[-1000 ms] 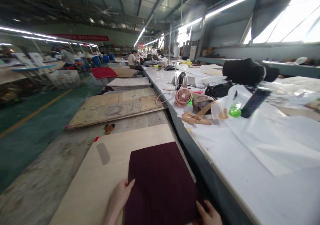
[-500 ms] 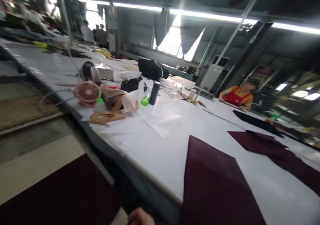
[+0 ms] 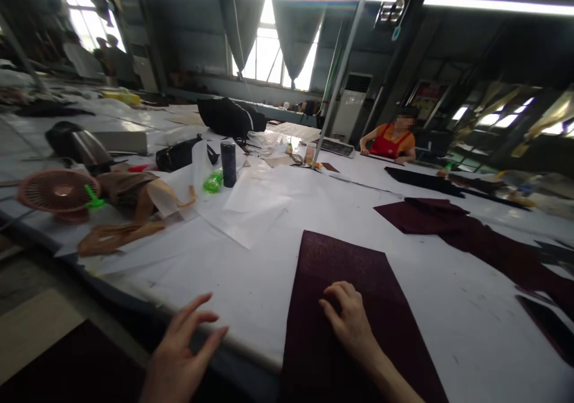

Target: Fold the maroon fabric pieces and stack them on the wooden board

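A dark maroon fabric panel (image 3: 345,259) lies flat on the white table (image 3: 251,283) in front of me, its near end running out of the bottom of the view. Over its middle is my right hand (image 3: 350,319), fingers loosely bent and thumb apart, with nothing visible in it; whether it touches the cloth I cannot tell. My left hand (image 3: 186,343) hovers by the table's front edge with its fingers spread and holds nothing. Below the edge at lower left, another dark maroon piece (image 3: 76,361) lies over a beige surface (image 3: 38,319).
A pink fan (image 3: 58,191), brown strips (image 3: 116,235), a green bottle (image 3: 213,182) and a dark tumbler (image 3: 228,164) stand at left. Crumpled maroon cloth (image 3: 475,232) and a phone-like dark slab (image 3: 547,325) lie at right. A person in a red apron (image 3: 388,143) sits across the table.
The view has swung left-to-right toward the table's middle. Both my hands now show, the right one over the maroon panel; earlier just part of one hand showed at the bottom edge.
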A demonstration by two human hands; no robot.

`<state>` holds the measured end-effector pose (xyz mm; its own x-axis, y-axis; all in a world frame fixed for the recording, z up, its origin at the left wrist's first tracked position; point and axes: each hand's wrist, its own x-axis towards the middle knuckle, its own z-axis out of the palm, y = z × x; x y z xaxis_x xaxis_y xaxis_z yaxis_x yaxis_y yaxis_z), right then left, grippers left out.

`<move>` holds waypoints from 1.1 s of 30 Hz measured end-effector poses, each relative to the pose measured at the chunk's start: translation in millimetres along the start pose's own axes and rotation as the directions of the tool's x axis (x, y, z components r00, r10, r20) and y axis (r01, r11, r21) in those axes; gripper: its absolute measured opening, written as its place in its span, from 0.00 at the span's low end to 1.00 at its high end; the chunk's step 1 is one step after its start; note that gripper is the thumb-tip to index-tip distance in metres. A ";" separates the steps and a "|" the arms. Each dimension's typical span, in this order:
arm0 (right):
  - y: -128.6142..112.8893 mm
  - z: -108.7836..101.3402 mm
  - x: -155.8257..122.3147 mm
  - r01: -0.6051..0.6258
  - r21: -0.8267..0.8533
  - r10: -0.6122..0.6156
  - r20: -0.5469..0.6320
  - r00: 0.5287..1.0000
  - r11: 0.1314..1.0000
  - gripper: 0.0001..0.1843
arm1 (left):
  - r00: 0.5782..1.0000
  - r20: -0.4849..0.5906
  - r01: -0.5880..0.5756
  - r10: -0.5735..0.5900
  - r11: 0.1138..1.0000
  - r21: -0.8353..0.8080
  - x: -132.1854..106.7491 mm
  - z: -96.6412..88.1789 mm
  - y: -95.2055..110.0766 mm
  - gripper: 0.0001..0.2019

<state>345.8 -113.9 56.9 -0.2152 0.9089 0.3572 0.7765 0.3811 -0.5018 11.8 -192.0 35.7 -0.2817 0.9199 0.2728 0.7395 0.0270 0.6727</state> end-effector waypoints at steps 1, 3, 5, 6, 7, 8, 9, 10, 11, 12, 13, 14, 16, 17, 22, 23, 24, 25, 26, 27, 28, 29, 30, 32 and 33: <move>9.2 1.4 7.2 0.003 -0.029 -0.003 -0.007 1.000 1.000 0.03 | 0.994 0.061 -0.092 0.095 0.994 -0.061 13.2 15.1 23.4 0.09; 23.1 7.0 19.1 0.009 -0.065 -0.011 -0.020 1.000 0.998 0.04 | 0.962 0.174 -0.188 0.212 0.971 -0.145 37.0 48.0 68.2 0.05; 32.0 14.0 27.8 0.012 -0.078 -0.014 -0.028 1.000 0.997 0.05 | 0.915 0.257 -0.266 0.309 0.945 -0.190 56.8 80.6 103.1 0.07; 35.2 17.5 31.1 0.011 -0.079 -0.013 -0.028 1.000 0.997 0.06 | 0.891 0.287 -0.303 0.352 0.931 -0.203 65.2 95.8 115.4 0.09; 37.9 20.8 33.8 0.008 -0.077 -0.010 -0.027 1.000 0.997 0.07 | 0.865 0.317 -0.335 0.388 0.919 -0.208 72.8 109.8 124.1 0.12; 40.3 24.0 35.9 0.004 -0.075 -0.006 -0.025 1.000 0.997 0.07 | 0.840 0.345 -0.365 0.418 0.907 -0.211 79.6 122.5 129.6 0.13; 42.5 26.9 37.5 0.000 -0.073 -0.002 -0.024 1.000 0.997 0.07 | 0.816 0.374 -0.389 0.441 0.897 -0.209 85.8 133.7 132.4 0.15; 44.3 29.5 38.7 -0.002 -0.071 0.001 -0.021 1.000 0.997 0.07 | 0.794 0.401 -0.408 0.456 0.890 -0.204 91.2 143.3 133.0 0.16; 45.9 31.6 39.3 -0.004 -0.068 0.003 -0.018 1.000 0.998 0.07 | 0.775 0.428 -0.423 0.465 0.885 -0.195 95.9 151.3 132.0 0.17; 47.0 33.1 39.4 -0.005 -0.063 0.004 -0.015 1.000 0.998 0.07 | 0.758 0.455 -0.435 0.468 0.882 -0.183 99.8 157.6 130.1 0.17; 47.6 33.8 39.1 -0.003 -0.057 0.002 -0.013 1.000 0.998 0.07 | 0.743 0.481 -0.442 0.464 0.881 -0.168 103.0 162.2 127.9 0.18; 47.6 33.8 38.4 0.004 -0.049 -0.004 -0.011 1.000 0.999 0.06 | 0.729 0.508 -0.447 0.458 0.881 -0.153 105.4 165.1 125.9 0.18; 46.6 31.7 35.8 0.036 -0.033 -0.036 -0.005 0.999 0.999 0.06 | 0.712 0.542 -0.454 0.446 0.882 -0.128 108.3 166.1 124.3 0.20; 45.7 30.1 34.2 0.062 -0.021 -0.062 -0.003 0.998 0.998 0.05 | 0.707 0.545 -0.466 0.450 0.877 -0.120 109.1 164.6 125.2 0.22; 41.8 25.8 29.0 0.171 0.046 -0.171 -0.005 0.985 0.984 0.07 | 0.617 0.532 -0.631 0.580 0.769 -0.105 110.9 150.1 144.2 0.20; 40.9 25.9 28.7 0.178 0.053 -0.178 -0.005 0.984 0.983 0.07 | 0.597 0.548 -0.650 0.586 0.754 -0.098 111.5 148.1 148.2 0.17; 39.8 25.9 28.4 0.180 0.059 -0.180 -0.008 0.984 0.982 0.07 | 0.586 0.568 -0.656 0.579 0.750 -0.087 112.1 146.8 151.3 0.14; 38.8 25.4 28.1 0.178 0.063 -0.178 -0.008 0.984 0.982 0.08 | 0.582 0.587 -0.655 0.562 0.752 -0.072 112.7 146.2 153.4 0.12; 38.2 24.0 27.4 0.174 0.067 -0.174 -0.006 0.985 0.982 0.08 | 0.583 0.604 -0.650 0.543 0.758 -0.053 113.1 146.3 154.2 0.11; 38.6 21.5 26.2 0.166 0.064 -0.166 -0.007 0.986 0.984 0.08 | 0.589 0.616 -0.644 0.524 0.764 -0.034 113.3 146.8 153.9 0.10; 40.7 17.4 24.3 0.154 0.051 -0.154 -0.007 0.988 0.987 0.10 | 0.596 0.623 -0.638 0.507 0.770 -0.017 113.5 147.7 152.7 0.10; 45.2 11.7 21.3 0.140 0.028 -0.140 -0.009 0.990 0.990 0.14 | 0.606 0.625 -0.629 0.492 0.778 -0.003 113.6 148.8 150.7 0.09; 52.6 4.2 16.8 0.126 -0.004 -0.126 -0.009 0.992 0.992 0.17 | 0.617 0.625 -0.616 0.478 0.787 0.006 113.7 150.1 148.2 0.08; 76.6 -16.5 2.2 0.097 -0.099 -0.099 -0.017 0.995 0.990 0.19 | 0.634 0.628 -0.585 0.452 0.811 0.007 113.6 152.4 142.9 0.07; 92.7 -29.4 -8.0 0.079 -0.157 -0.084 -0.026 0.996 0.984 0.18 | 0.638 0.629 -0.570 0.443 0.822 -0.001 113.3 153.4 140.3 0.06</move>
<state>436.8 -90.8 30.7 -0.2639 0.8690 0.4185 0.8406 0.4200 -0.3420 177.4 -24.0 55.4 0.5327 0.8454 0.0394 0.7675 -0.5022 0.3983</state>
